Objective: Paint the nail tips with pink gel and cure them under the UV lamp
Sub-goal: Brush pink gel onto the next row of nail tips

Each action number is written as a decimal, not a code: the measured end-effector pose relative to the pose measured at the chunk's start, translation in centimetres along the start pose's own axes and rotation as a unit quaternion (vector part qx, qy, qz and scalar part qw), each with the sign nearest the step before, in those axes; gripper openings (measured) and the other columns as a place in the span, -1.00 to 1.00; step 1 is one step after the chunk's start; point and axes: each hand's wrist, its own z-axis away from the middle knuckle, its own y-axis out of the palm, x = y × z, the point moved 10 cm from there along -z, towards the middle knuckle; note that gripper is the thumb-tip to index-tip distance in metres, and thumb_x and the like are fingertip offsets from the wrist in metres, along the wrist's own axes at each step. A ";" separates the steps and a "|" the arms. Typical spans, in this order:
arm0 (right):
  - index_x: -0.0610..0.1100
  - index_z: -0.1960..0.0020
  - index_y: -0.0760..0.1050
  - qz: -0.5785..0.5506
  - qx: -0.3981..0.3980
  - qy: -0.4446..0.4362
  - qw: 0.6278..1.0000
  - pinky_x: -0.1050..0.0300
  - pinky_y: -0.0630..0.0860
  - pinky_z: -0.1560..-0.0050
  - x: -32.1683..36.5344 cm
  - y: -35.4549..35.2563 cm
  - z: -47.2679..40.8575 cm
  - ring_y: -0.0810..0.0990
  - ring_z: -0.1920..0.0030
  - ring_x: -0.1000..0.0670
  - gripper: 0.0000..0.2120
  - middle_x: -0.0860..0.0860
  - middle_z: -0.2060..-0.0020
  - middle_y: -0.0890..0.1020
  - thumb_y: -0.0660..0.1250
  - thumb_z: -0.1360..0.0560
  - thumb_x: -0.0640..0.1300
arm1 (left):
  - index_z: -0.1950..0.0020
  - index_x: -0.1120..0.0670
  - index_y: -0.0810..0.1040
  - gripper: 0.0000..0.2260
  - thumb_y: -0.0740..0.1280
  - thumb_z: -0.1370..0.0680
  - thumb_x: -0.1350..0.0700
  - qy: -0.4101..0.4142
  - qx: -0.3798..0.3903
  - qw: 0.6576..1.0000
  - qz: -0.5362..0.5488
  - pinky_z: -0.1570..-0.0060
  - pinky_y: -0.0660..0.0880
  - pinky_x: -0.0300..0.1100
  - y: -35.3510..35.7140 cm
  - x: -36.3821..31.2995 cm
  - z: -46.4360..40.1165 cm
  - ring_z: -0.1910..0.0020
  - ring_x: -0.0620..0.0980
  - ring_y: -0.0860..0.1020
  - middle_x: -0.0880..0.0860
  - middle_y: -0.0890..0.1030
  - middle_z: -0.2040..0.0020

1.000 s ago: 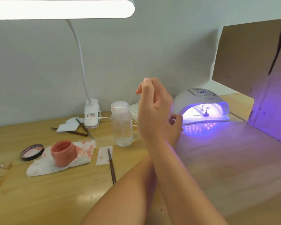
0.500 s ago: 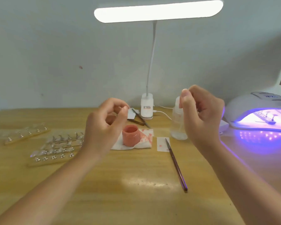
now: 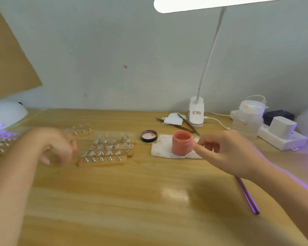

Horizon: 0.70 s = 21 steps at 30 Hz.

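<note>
Wood makes the smooth desk [image 3: 132,201]. Clear shiny nail tips [image 3: 105,150] stand in rows beside a round pink gel pot [image 3: 182,142] (on white paper). Left hand [image 3: 55,148] is blurry, loosely curled. Right hand [image 3: 228,153] hangs loosely curled, holding nothing.

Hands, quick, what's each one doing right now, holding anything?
Left hand: motion-blurred, cannot tell.
Right hand: fingers loosely curled, holding nothing, beside the pink gel jar.

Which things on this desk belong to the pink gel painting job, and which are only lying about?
For the job:
pink gel jar
jar lid
nail tips on stands
purple brush
UV lamp

Lying about:
desk lamp
power strip
clear bottle
</note>
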 end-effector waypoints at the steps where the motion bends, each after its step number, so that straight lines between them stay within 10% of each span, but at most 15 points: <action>1: 0.19 0.44 0.40 0.004 0.022 0.000 1.000 0.21 0.28 0.38 0.1 0.8 0.0 0.44 0.31 0.25 -0.77 0.41 0.39 0.47 0.20 -0.39 0.14 | -0.01 0.01 0.42 -0.75 0.34 -0.44 0.29 0.008 0.019 1.000 -0.010 0.30 0.51 -0.24 0.6 0.2 0.0 -0.07 -0.06 0.45 0.02 0.55 -0.08; 21: 0.04 0.23 0.31 0.199 0.183 0.172 0.947 0.24 0.40 0.27 -6.8 1.4 1.2 0.44 0.23 0.13 -0.81 0.11 0.24 0.46 0.28 -0.47 0.06 | 0.28 -0.01 0.53 -0.81 0.51 -0.33 -0.01 0.290 -0.032 0.957 0.002 0.44 0.33 -0.39 3.7 -6.7 3.6 0.52 -0.26 0.42 -0.12 0.56 0.36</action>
